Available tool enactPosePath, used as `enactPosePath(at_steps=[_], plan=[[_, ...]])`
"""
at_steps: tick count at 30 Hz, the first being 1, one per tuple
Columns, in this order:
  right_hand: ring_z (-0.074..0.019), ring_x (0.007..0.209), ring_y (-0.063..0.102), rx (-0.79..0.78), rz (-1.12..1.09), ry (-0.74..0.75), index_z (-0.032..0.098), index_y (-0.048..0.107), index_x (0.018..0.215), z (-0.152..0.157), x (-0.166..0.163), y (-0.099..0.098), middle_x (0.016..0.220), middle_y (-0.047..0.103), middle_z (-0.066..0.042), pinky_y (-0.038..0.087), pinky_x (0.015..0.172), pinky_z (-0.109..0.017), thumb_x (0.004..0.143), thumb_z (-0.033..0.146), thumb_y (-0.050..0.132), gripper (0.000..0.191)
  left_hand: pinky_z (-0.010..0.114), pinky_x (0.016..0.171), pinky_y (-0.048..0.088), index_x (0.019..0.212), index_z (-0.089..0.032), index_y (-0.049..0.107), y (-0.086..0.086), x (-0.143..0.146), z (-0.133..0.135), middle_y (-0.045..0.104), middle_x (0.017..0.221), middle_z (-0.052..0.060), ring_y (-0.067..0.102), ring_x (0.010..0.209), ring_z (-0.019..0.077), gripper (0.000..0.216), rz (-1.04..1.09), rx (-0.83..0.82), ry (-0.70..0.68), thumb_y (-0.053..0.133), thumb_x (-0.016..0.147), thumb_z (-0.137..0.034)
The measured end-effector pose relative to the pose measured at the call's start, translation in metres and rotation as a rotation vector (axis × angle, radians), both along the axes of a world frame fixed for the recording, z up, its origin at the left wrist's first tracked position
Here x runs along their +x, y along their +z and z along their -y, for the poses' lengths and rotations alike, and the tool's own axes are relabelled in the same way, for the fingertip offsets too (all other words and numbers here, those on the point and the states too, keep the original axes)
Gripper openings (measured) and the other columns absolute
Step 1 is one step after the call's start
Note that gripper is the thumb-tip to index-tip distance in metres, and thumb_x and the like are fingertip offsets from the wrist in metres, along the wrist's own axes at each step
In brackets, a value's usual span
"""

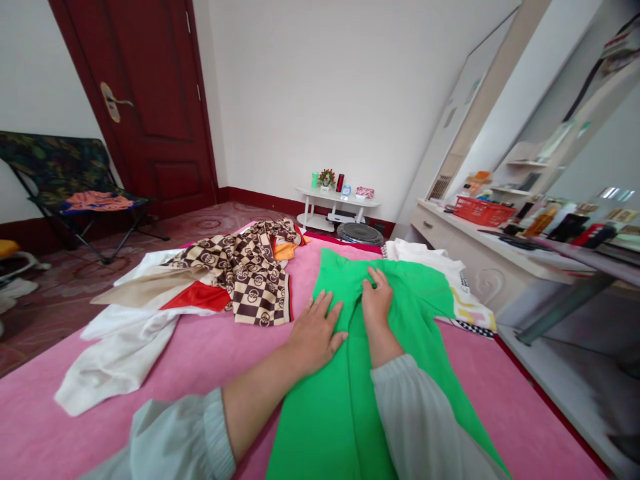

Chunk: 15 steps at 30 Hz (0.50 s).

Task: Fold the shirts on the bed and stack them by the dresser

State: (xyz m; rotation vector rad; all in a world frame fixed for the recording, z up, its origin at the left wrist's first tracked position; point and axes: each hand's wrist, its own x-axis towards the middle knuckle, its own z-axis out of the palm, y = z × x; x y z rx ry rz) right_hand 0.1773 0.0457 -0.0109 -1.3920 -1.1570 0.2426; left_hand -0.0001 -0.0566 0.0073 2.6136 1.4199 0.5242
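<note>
Green garment (320, 427), smooth matte cloth, long and flaring, lies right of centre on the pink cover (210, 373), running from the near edge toward the far edge. Left hand (316, 337) flat on it, released, fingers slightly spread. Right hand (378, 300) bent-fingered at a puckered crease; cannot tell whether cloth is pinched. Brown-and-cream checked garment (260, 293), rumpled, toward far edge, left of green. White garment (423, 256), black-and-white trim, at far right corner.

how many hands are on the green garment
2. On the green garment, the left hand lies spread at the left edge; the right hand is near the upper middle.
</note>
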Motion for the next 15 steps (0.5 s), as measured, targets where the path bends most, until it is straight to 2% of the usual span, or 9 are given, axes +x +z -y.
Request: enactPosePath(at_steps=[2,5,8,11,13,15], plan=[[-0.0268,0.121,0.049,-0.050,0.045,-0.044,0.005,0.067,0.108,0.002,0.002,-0.001,0.125,0.057,-0.019,0.032,0.107,-0.041,0.074,0.030,0.050,0.046,0.047,0.115,0.019,0.144,-0.017,0.035,0.001,0.001,0.001,0.024,0.153,0.014,0.016,0.142,0.0278,0.059,-0.007,0.002,-0.029,0.037,0.093,-0.048],[-0.0286,0.116,0.051,-0.123,0.101,-0.059,0.007,0.068,0.104,0.004,0.004,-0.006,0.114,0.062,-0.019,0.033,0.105,-0.044,0.075,0.036,0.051,0.044,0.047,0.115,0.017,0.142,-0.018,0.038,-0.001,0.002,0.002,0.026,0.152,0.015,0.019,0.141,0.0279,0.056,-0.023,-0.001,-0.043,0.031,0.095,-0.048],[-0.0277,0.118,0.048,-0.057,0.164,-0.167,0.012,0.067,0.105,0.006,0.005,-0.004,0.118,0.059,-0.017,0.030,0.106,-0.044,0.078,0.035,0.050,0.039,0.048,0.115,0.016,0.142,-0.019,0.039,-0.003,0.002,0.003,0.024,0.153,0.014,0.018,0.142,0.0283,0.056,-0.021,0.008,-0.034,0.029,0.095,-0.049],[-0.0268,0.118,0.047,0.031,0.242,-0.257,0.016,0.067,0.103,-0.001,0.003,0.009,0.121,0.056,-0.016,0.027,0.107,-0.044,0.077,0.026,0.048,0.033,0.048,0.115,0.015,0.142,-0.020,0.039,-0.004,0.003,0.004,0.023,0.153,0.014,0.017,0.142,0.0285,0.057,-0.005,0.011,-0.027,0.027,0.095,-0.049],[-0.0241,0.112,0.050,0.096,0.304,-0.154,0.016,0.067,0.099,-0.014,-0.005,0.021,0.112,0.059,-0.013,0.033,0.104,-0.041,0.076,0.020,0.046,0.031,0.049,0.115,0.014,0.142,-0.019,0.039,-0.003,0.003,0.005,0.023,0.153,0.014,0.017,0.142,0.0289,0.057,0.010,-0.001,-0.026,0.027,0.095,-0.049],[-0.0215,0.104,0.054,0.111,0.370,0.035,0.015,0.066,0.095,-0.034,-0.016,0.031,0.103,0.061,-0.011,0.040,0.098,-0.037,0.073,0.015,0.045,0.031,0.049,0.115,0.014,0.141,-0.018,0.040,0.000,0.003,0.005,0.024,0.153,0.015,0.017,0.141,0.0298,0.058,0.024,-0.025,-0.029,0.027,0.095,-0.049]])
